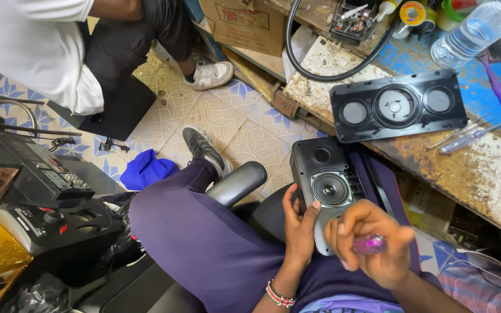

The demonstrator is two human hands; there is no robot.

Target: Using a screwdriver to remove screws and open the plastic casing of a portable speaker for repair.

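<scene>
Head view: my left hand (298, 227) grip wrapped round edge of black speaker box (327, 191), steadying it on lap, cone facing up for access. My right hand (373, 243) grip pinched shut on purple screwdriver handle (369, 244), just right of box. Detached front grille (398, 105) parked beyond on table (482, 174).
</scene>
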